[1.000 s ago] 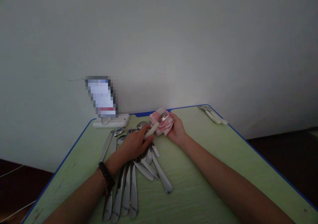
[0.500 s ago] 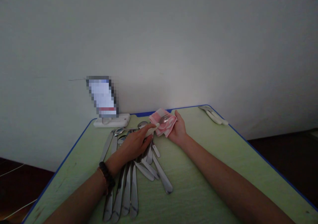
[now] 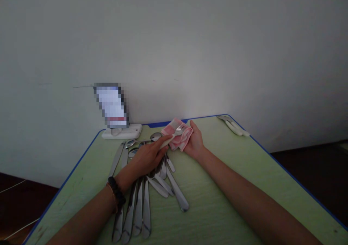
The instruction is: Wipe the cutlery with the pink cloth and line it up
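My left hand is closed on the pale handle of a fork, whose metal tines point up and to the right. The tines lie over a pink and white cloth. That cloth rests in the palm of my right hand, with the thumb up along its far edge and the other fingers hidden beneath. Under and around my left hand lies a loose pile of metal cutlery, with several long handles pointing towards me and spoon bowls at the far end.
The green table has a blue edge and stands against a grey wall. At the back left, a blurred-out phone screen leans above a white stand. White-handled cutlery lies by the back right corner.
The fork has shifted slightly in my left hand, and more of its neck and tines now shows over the cloth. My right hand has barely moved.
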`<state>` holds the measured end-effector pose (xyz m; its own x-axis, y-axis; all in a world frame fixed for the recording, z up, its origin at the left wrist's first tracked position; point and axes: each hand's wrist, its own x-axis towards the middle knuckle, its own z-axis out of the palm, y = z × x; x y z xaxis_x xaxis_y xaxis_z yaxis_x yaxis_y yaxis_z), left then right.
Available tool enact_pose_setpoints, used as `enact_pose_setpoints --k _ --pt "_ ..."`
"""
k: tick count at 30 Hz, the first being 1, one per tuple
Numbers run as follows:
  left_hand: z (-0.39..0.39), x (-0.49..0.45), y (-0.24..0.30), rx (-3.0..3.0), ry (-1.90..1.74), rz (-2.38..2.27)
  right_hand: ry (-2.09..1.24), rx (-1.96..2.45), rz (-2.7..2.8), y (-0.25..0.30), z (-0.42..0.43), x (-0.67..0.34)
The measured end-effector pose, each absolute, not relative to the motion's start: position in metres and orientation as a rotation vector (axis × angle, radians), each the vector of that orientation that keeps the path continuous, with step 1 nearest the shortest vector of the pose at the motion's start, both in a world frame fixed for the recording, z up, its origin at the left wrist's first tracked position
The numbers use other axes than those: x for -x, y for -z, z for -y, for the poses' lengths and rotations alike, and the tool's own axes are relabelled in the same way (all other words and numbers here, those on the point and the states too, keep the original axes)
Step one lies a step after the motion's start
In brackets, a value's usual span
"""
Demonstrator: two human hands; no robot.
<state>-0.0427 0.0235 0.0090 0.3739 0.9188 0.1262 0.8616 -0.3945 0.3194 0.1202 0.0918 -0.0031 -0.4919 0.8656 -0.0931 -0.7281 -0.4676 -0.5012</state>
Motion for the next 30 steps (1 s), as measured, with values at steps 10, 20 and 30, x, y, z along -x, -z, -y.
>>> enact_pose_setpoints --k 10,20,30 --pt "-0.024 0.043 -0.009 -2.480 -0.386 -1.602 -2.059 0.482 0.529 0.003 -0.090 -0.120" --pt "-0.024 0.043 -0.008 -2.514 -0.379 -1.601 -1.985 0.594 0.610 0.012 -0.090 -0.119" --pt "-0.024 0.043 -0.008 -2.568 -0.344 -1.605 -1.960 0.530 0.452 0.015 -0.099 -0.120"
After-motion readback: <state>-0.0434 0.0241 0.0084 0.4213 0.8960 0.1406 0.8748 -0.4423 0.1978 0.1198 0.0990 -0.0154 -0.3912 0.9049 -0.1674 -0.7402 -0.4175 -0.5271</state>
